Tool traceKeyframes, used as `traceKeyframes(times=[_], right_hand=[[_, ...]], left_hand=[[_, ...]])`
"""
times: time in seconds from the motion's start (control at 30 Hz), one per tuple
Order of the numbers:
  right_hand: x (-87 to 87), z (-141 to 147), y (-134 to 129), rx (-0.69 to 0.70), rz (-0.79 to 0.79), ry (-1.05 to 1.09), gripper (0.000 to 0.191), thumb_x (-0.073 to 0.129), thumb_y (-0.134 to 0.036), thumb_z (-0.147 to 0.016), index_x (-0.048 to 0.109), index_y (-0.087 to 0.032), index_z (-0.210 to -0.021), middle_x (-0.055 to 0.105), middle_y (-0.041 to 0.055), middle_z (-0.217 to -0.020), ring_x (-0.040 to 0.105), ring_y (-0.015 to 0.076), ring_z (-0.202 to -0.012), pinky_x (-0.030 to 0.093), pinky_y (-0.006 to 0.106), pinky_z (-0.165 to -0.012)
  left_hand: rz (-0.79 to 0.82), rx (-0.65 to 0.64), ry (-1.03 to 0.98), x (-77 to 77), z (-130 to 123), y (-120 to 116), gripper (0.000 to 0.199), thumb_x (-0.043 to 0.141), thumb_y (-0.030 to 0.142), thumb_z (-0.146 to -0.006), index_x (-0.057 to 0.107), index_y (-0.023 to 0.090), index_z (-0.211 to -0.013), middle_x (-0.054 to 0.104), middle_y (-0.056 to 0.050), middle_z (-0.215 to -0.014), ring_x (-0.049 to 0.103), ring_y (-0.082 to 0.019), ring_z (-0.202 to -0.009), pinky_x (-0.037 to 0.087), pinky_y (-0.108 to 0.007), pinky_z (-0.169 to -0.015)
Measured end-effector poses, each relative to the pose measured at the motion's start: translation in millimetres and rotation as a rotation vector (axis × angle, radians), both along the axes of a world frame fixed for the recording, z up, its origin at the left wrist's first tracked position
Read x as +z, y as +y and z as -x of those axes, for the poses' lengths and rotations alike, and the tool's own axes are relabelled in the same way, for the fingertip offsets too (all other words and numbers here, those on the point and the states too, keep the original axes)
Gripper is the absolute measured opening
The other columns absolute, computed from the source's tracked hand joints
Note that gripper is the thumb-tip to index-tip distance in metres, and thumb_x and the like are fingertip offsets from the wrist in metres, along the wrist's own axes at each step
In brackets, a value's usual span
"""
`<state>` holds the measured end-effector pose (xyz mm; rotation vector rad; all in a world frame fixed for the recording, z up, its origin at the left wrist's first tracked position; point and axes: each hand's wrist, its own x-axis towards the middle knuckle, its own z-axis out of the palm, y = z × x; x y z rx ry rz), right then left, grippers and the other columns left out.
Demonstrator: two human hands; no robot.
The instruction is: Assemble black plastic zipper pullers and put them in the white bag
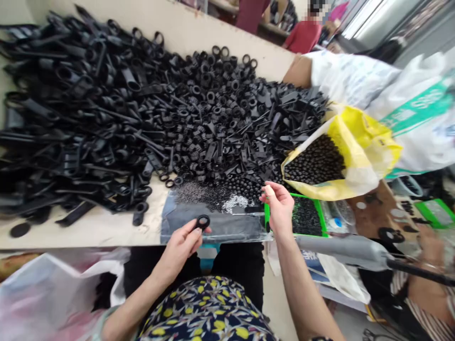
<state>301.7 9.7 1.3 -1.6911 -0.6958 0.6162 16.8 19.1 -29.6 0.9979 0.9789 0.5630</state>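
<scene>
My left hand [183,244] pinches a small black ring-shaped part [203,221] between thumb and fingers, held above the grey mat [220,225] at the table's front edge. My right hand [280,208] is closed in a pinch in front of a heap of small black balls [245,186]; what its fingertips hold, if anything, cannot be made out. Beside it lies a little pile of silvery small pieces [235,203]. A thin metal rod [245,214] reaches across the mat toward my right hand. Partly behind that hand sits a green-rimmed tray [323,221] of tiny black pieces.
Black plastic parts [106,109] and black rings [209,102] heap across the table. A yellow-white bag [366,166] of black balls stands open at right. A grey cylindrical tool [344,251] lies below the tray. Another person's hand [432,246] is at far right.
</scene>
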Motion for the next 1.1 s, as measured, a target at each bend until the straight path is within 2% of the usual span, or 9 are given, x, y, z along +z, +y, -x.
traceKeyframes(times=[0.1, 0.27, 0.4, 0.53, 0.63, 0.7, 0.83, 0.97, 1.1], right_hand=[[1.9, -29, 13, -0.055, 0.063, -0.437, 0.035, 0.057, -0.045, -0.096, 0.068, -0.02, -0.117, 0.072, 0.0096, -0.112, 0.066, 0.0206, -0.095, 0.054, 0.034, -0.09], [0.3, -52, 36, 0.11, 0.501, -1.037, 0.026, 0.05, -0.032, -0.102, 0.074, -0.022, -0.108, 0.071, 0.01, -0.11, 0.064, 0.026, -0.105, 0.048, 0.037, -0.092], [-5.2, -57, 54, 0.224, 0.616, -1.139, 0.024, 0.056, -0.03, -0.1, 0.071, -0.021, -0.117, 0.069, 0.0125, -0.115, 0.063, 0.0268, -0.106, 0.047, 0.035, -0.084], [-2.3, -67, 65, 0.283, 0.612, -1.127, 0.017, 0.06, -0.024, -0.095, 0.071, -0.02, -0.108, 0.069, 0.0122, -0.113, 0.065, 0.0255, -0.099, 0.048, 0.033, -0.08], [5.1, -70, 60, 0.287, 0.5, -1.066, 0.015, 0.06, -0.02, -0.091, 0.071, -0.019, -0.101, 0.071, 0.0083, -0.099, 0.066, 0.0236, -0.088, 0.05, 0.035, -0.079], [11.0, -60, 49, 0.231, 0.271, -1.011, 0.023, 0.059, -0.024, -0.092, 0.07, -0.018, -0.111, 0.07, 0.0062, -0.093, 0.066, 0.0222, -0.081, 0.053, 0.037, -0.079], [18.8, -4, 3, 0.399, -0.159, -0.855, 0.027, 0.062, -0.024, -0.097, 0.073, -0.026, -0.121, 0.072, 0.0063, -0.102, 0.071, 0.0202, -0.085, 0.06, 0.034, -0.074], [0.9, 59, -38, 0.635, -0.421, -0.924, 0.054, 0.061, -0.006, -0.096, 0.064, -0.033, -0.142, 0.074, 0.0067, -0.118, 0.075, 0.0197, -0.101, 0.064, 0.032, -0.086], [-26.9, 83, -45, 0.734, -0.481, -0.955, 0.069, 0.06, -0.004, -0.098, 0.046, -0.032, -0.158, 0.074, 0.0093, -0.122, 0.074, 0.0228, -0.111, 0.066, 0.036, -0.093]], left_hand=[[-0.083, 0.055, -0.002, 3.8, -10, 9, 0.039, 0.058, 0.051, -0.097, 0.064, 0.016, -0.114, 0.039, 0.008, -0.057, 0.028, -0.009, -0.053, 0.023, -0.022, -0.051], [-0.056, 0.282, -0.046, 13.5, -24, 20, 0.039, 0.06, 0.049, -0.095, 0.062, 0.018, -0.118, 0.038, 0.009, -0.057, 0.027, -0.01, -0.053, 0.023, -0.022, -0.051], [-0.098, 0.253, -0.029, 16.3, -28, 21, 0.038, 0.066, 0.048, -0.092, 0.067, 0.018, -0.115, 0.06, 0.001, -0.074, 0.047, -0.013, -0.068, 0.039, -0.024, -0.063], [-0.074, 0.228, -0.066, 20.0, -31, 22, 0.032, 0.071, 0.043, -0.091, 0.068, 0.018, -0.111, 0.067, -0.001, -0.083, 0.057, -0.015, -0.081, 0.045, -0.027, -0.082], [0.103, 0.203, -0.179, 22.6, -31, 24, 0.039, 0.072, 0.043, -0.09, 0.063, 0.018, -0.118, 0.068, -0.001, -0.081, 0.06, -0.015, -0.072, 0.047, -0.029, -0.076], [0.21, 0.174, -0.252, 21.9, -29, 25, 0.041, 0.073, 0.04, -0.089, 0.062, 0.016, -0.12, 0.071, -0.003, -0.085, 0.064, -0.016, -0.071, 0.047, -0.03, -0.075], [0.325, 0.14, -0.347, 18.5, -27, 22, 0.038, 0.072, 0.033, -0.089, 0.067, 0.014, -0.121, 0.077, -0.011, -0.099, 0.072, -0.021, -0.084, 0.049, -0.032, -0.081], [0.361, 0.188, -0.394, 19.2, -30, 13, 0.034, 0.076, 0.029, -0.085, 0.074, 0.016, -0.117, 0.078, -0.01, -0.109, 0.07, -0.02, -0.091, 0.048, -0.031, -0.085], [0.391, 0.219, -0.395, 22.1, -29, 4, 0.033, 0.078, 0.026, -0.08, 0.078, 0.018, -0.112, 0.077, -0.008, -0.11, 0.066, -0.018, -0.092, 0.047, -0.027, -0.083]])
